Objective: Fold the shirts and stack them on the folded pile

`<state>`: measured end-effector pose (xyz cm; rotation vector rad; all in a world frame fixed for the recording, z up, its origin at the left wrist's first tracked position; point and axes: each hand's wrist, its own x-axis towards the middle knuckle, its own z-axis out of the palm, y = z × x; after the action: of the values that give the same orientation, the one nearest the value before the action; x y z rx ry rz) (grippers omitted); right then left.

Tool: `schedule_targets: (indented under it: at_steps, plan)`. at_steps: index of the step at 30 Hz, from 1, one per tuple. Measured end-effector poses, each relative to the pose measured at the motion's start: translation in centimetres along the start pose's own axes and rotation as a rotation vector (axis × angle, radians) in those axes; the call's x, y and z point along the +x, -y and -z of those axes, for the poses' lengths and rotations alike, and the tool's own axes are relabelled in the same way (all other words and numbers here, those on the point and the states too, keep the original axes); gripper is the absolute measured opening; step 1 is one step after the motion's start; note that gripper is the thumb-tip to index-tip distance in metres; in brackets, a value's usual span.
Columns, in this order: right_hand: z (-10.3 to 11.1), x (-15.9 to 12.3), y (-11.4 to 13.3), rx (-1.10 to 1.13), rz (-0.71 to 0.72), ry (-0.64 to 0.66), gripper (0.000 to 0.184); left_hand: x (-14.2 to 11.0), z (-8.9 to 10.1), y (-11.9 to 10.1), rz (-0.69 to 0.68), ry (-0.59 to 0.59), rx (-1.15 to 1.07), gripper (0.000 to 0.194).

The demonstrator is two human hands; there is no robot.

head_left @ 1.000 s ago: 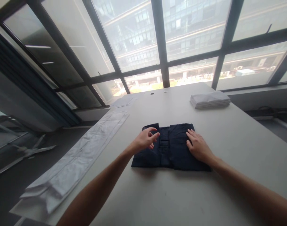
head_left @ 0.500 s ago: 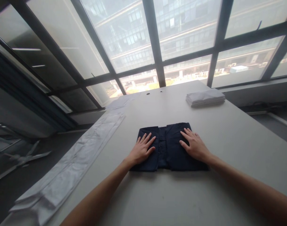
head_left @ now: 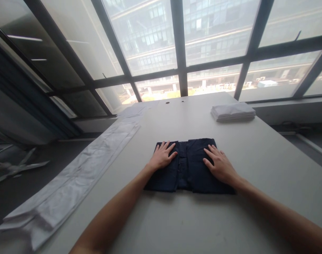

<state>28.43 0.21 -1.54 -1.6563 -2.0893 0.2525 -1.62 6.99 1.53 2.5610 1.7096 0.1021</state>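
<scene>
A dark navy folded garment [head_left: 183,173] lies flat on the white table, its two sides folded inward with a narrow strip showing between them. Whether it is trousers or another garment I cannot tell. My left hand [head_left: 163,155] rests open on the upper part of the left fold, fingers spread. Flat on the right fold lies my right hand [head_left: 220,164], also open with its fingers apart. Neither hand grips the cloth.
The white table [head_left: 171,222] reaches to the window wall. A stack of folded white cloth [head_left: 232,112] sits at the far right. Along the left edge stretches a long white cloth [head_left: 78,173], with flat white sheets [head_left: 133,110] beyond it. A metal stand [head_left: 18,167] is on the floor at left.
My left hand has come down from above the garment, opened out flat on the left fold, then slid a little toward its far edge. My right hand stays on the right fold.
</scene>
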Motion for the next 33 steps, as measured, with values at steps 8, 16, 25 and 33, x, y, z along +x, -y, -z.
schedule_targets:
  at_steps: [8,16,25,33]
  plan:
    - [0.3,0.0,0.2,-0.013,-0.006,0.001,0.056,-1.9,0.2,-4.1,-0.291,-0.006,-0.037,0.061]
    - [0.4,0.0,0.2,-0.030,-0.012,0.014,0.056,-2.7,-0.6,-5.2,-0.292,-0.022,0.007,0.071]
    - [0.3,-0.1,0.0,-0.018,-0.005,0.008,0.056,-2.7,-0.5,-4.6,-0.294,0.000,0.011,0.061]
    - [1.8,-0.4,1.3,-0.075,0.047,-0.042,0.054,-3.1,-0.1,-2.9,-0.289,0.005,0.004,0.065]
